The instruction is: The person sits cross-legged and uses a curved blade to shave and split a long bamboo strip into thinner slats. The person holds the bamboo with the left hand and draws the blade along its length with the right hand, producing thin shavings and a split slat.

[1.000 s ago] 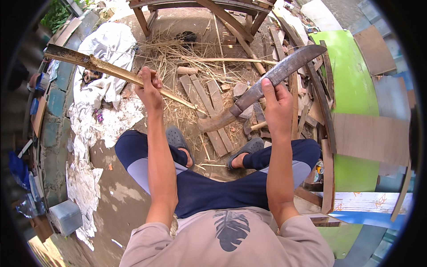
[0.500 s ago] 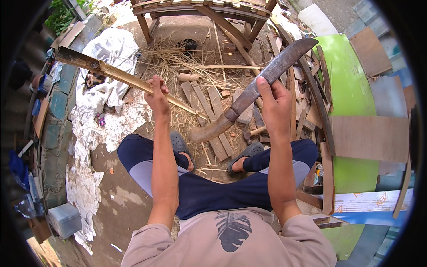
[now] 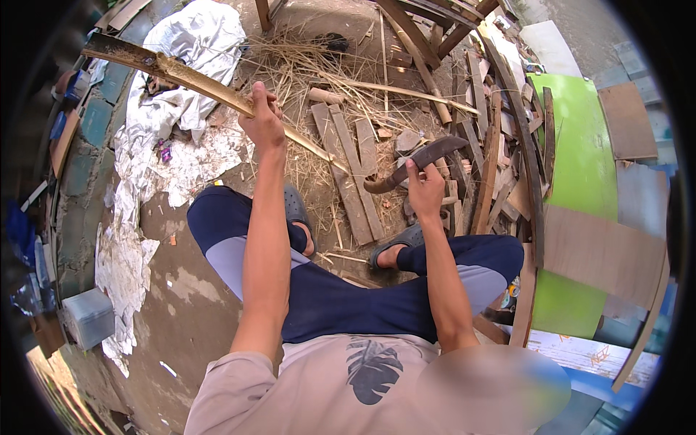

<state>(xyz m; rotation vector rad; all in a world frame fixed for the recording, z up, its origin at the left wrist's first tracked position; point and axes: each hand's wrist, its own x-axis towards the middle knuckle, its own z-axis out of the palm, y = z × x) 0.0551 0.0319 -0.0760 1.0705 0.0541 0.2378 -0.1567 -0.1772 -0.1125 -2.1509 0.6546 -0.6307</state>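
Note:
My left hand [image 3: 262,125] is closed around a long split bamboo strip [image 3: 194,85], brown and dark at its far left end and thin and pale at its right end. The strip slants down to the right over the planks between my feet. In my right hand [image 3: 426,192] is a machete [image 3: 436,150] with a dark, curved blade and a brown handle. The fingers pinch it by the blade, just past the handle. Its handle points left and its tip points right, above the scrap wood.
Wooden planks [image 3: 337,177] lie between my feet, with bamboo shavings [image 3: 312,61] beyond them. A white cloth [image 3: 210,36] is at the left. Stacked wood pieces [image 3: 496,145] and a green panel [image 3: 576,145] line the right. A wooden bench frame [image 3: 413,32] stands ahead.
My right hand has lowered the machete toward the ground, and its blade lies flatter in view. The left hand still grips the bamboo, held slightly higher in the picture. The view has shifted.

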